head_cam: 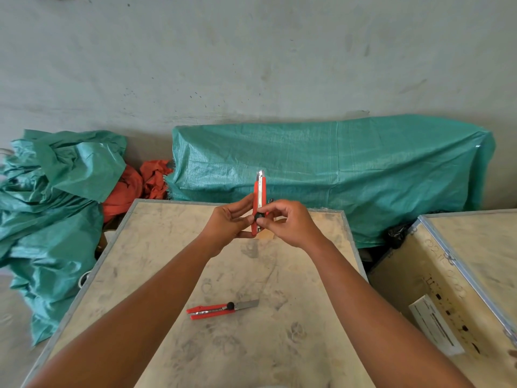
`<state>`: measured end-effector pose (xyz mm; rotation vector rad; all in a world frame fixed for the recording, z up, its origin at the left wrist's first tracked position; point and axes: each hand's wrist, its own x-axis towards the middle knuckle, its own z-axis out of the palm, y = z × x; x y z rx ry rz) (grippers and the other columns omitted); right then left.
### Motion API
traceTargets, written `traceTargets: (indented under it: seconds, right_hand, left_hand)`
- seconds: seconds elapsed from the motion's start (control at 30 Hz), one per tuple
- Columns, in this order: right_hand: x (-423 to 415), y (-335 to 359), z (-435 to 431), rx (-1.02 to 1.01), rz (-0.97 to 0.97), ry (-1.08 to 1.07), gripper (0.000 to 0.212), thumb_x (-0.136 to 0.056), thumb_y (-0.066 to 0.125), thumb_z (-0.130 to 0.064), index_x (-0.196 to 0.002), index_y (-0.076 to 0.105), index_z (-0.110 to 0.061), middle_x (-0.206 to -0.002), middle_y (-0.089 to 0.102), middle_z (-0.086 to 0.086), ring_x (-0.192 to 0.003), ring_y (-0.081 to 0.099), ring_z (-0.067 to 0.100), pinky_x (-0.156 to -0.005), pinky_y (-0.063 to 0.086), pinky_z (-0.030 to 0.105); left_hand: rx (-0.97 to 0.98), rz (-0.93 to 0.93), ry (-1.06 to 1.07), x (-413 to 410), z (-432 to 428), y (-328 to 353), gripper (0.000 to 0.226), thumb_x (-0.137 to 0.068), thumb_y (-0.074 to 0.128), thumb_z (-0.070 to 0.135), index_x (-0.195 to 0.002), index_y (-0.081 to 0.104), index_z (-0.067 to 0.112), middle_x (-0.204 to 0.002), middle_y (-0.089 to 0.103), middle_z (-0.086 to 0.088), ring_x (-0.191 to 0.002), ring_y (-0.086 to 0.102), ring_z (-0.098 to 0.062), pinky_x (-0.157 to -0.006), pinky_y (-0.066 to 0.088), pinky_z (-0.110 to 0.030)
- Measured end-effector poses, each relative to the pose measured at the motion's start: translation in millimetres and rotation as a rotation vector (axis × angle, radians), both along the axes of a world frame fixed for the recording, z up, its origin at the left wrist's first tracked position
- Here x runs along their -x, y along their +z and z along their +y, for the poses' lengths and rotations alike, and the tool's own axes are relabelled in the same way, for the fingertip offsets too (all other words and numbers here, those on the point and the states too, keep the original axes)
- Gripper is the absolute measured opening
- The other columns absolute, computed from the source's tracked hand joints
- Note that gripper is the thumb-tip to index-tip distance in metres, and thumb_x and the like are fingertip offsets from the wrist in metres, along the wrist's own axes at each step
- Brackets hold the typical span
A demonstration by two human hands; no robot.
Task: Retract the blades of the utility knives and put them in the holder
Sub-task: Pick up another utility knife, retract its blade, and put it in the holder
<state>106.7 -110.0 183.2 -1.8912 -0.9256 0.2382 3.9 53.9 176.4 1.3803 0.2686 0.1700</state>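
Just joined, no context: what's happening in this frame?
A person holds a red utility knife upright in both hands over a wooden crate top. The left hand steadies the body; the right hand has fingertips at the black slider knob. A second red knife lies on the crate nearer the person, its blade plainly extended. No holder is visible.

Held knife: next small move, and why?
Probably slide the black slider knob down toward the handle end. The held knife stands upright in the left hand, the right hand pinches at the knob, and a short blade tip seems to show at the top. The second knife lies on the crate top, blade out.
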Motion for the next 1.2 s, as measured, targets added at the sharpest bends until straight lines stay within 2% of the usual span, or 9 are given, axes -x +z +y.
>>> traceTargets:
  seconds: [0.1, 0.2, 0.3, 0.4, 0.53, 0.63, 0.87, 1.03, 1.2]
  right_hand:
    - [4, -1, 5, -0.049, 0.014, -0.073, 0.024, -0.075, 0.09, -0.024, -0.089, 0.075, -0.013, -0.08, 0.075, -0.005, -0.072, 0.071, 0.005, -0.066, 0.054, 0.011]
    - [4, -4, 6, -0.102, 0.014, -0.107, 0.027, -0.073, 0.09, -0.031, -0.078, 0.071, -0.013, -0.078, 0.075, 0.003, -0.073, 0.071, 0.018, -0.068, 0.059, 0.026]
    - [-5, -7, 5, -0.132, 0.119, -0.081, 0.02, -0.083, 0.083, -0.026, -0.099, 0.076, -0.016, -0.096, 0.079, -0.001, -0.085, 0.075, 0.015, -0.081, 0.064, 0.037]
    - [-20, -7, 7, -0.126, 0.098, -0.085, 0.023, -0.09, 0.076, -0.02, -0.113, 0.076, -0.022, -0.105, 0.078, -0.005, -0.091, 0.075, 0.012, -0.088, 0.063, 0.04]
    - [-44, -8, 15, -0.101, 0.106, -0.092, 0.029, -0.089, 0.075, -0.011, -0.114, 0.076, -0.026, -0.109, 0.078, -0.005, -0.09, 0.074, 0.008, -0.087, 0.063, 0.043]
    - [-64, -12, 23, -0.071, 0.132, -0.095, 0.032, -0.088, 0.075, -0.011, -0.108, 0.077, -0.036, -0.109, 0.078, -0.003, -0.088, 0.076, 0.012, -0.086, 0.063, 0.047]
    - [-108, -39, 41, -0.081, 0.209, -0.14, 0.035, -0.088, 0.075, -0.003, -0.116, 0.076, -0.023, -0.108, 0.078, -0.001, -0.094, 0.076, 0.015, -0.087, 0.064, 0.041]
    - [-136, -77, 56, -0.063, 0.201, -0.203, 0.035, -0.087, 0.073, 0.001, -0.115, 0.077, -0.02, -0.109, 0.078, -0.001, -0.093, 0.076, 0.015, -0.086, 0.063, 0.037]
    - [-157, -121, 72, -0.011, 0.193, -0.291, 0.034, -0.088, 0.072, -0.001, -0.114, 0.077, -0.021, -0.112, 0.077, -0.002, -0.095, 0.074, 0.016, -0.085, 0.061, 0.032]
  left_hand:
    - [-0.021, 0.002, 0.002, -1, -1, 0, 0.055, -0.091, 0.064, -0.005, -0.14, 0.055, 0.018, -0.134, 0.064, 0.01, -0.107, 0.072, -0.019, -0.085, 0.062, -0.045]
    - [-0.024, 0.006, 0.014, -4, 1, 1, 0.056, -0.091, 0.064, -0.005, -0.14, 0.055, 0.019, -0.136, 0.063, 0.008, -0.107, 0.072, -0.019, -0.084, 0.062, -0.044]
    - [-0.054, 0.009, -0.007, -5, 3, 0, 0.056, -0.092, 0.062, -0.005, -0.142, 0.054, 0.019, -0.137, 0.063, 0.009, -0.108, 0.072, -0.023, -0.084, 0.062, -0.046]
    - [-0.073, 0.025, -0.02, -11, 3, -4, 0.055, -0.092, 0.063, -0.005, -0.141, 0.054, 0.019, -0.138, 0.063, 0.007, -0.11, 0.071, -0.021, -0.085, 0.061, -0.049]
    - [-0.079, 0.035, -0.037, -26, 6, -7, 0.055, -0.092, 0.063, -0.005, -0.14, 0.056, 0.02, -0.136, 0.064, 0.007, -0.11, 0.071, -0.02, -0.086, 0.06, -0.049]
    - [-0.08, 0.044, -0.033, -42, 12, -7, 0.053, -0.092, 0.063, -0.006, -0.139, 0.057, 0.02, -0.134, 0.066, 0.007, -0.106, 0.073, -0.021, -0.079, 0.063, -0.042]
    - [-0.084, 0.105, -0.029, -90, 30, -29, 0.051, -0.09, 0.064, -0.009, -0.134, 0.062, 0.018, -0.13, 0.068, 0.01, -0.101, 0.075, -0.023, -0.079, 0.063, -0.04]
    - [-0.095, 0.194, 0.028, -126, 46, -64, 0.052, -0.089, 0.065, -0.008, -0.137, 0.057, 0.011, -0.136, 0.062, 0.003, -0.088, 0.074, -0.004, -0.072, 0.062, -0.026]
    - [-0.271, 0.334, 0.13, -156, 66, -113, 0.062, -0.081, 0.079, 0.005, -0.138, 0.058, 0.018, -0.142, 0.059, 0.001, -0.122, 0.061, -0.024, -0.089, 0.056, -0.036]
